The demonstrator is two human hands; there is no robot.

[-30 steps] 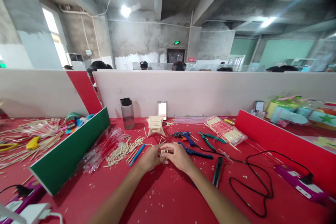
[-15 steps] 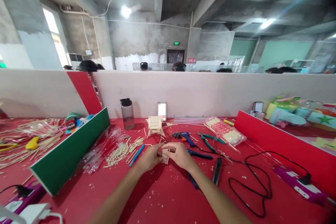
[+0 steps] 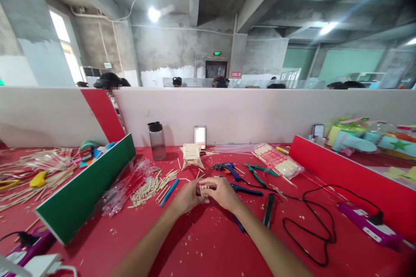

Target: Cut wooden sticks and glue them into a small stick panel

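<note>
Both hands meet over the middle of the red table, fingers closed around a small bundle of short wooden sticks (image 3: 203,189). My left hand (image 3: 188,197) grips it from the left, and my right hand (image 3: 223,191) from the right. The fingers cover most of the bundle; whether its sticks are glued together I cannot tell. Just beyond stands a small structure built of wooden sticks (image 3: 192,155). Left of my hands lie a heap of short sticks (image 3: 146,188) and a blue pen-like stick (image 3: 169,192). To the right is a blue glue gun (image 3: 230,169).
Green-handled pliers (image 3: 260,173), blue-handled pliers (image 3: 247,190) and a black cutter (image 3: 268,210) lie right, near a looping black cable (image 3: 312,212). A bottle (image 3: 157,140) stands at the back. Green (image 3: 87,190) and red (image 3: 344,171) boards flank the workspace.
The stick bundle has turned in my fingers, so less of its length shows and the stick ends face me more. My hands stay in nearly the same place.
</note>
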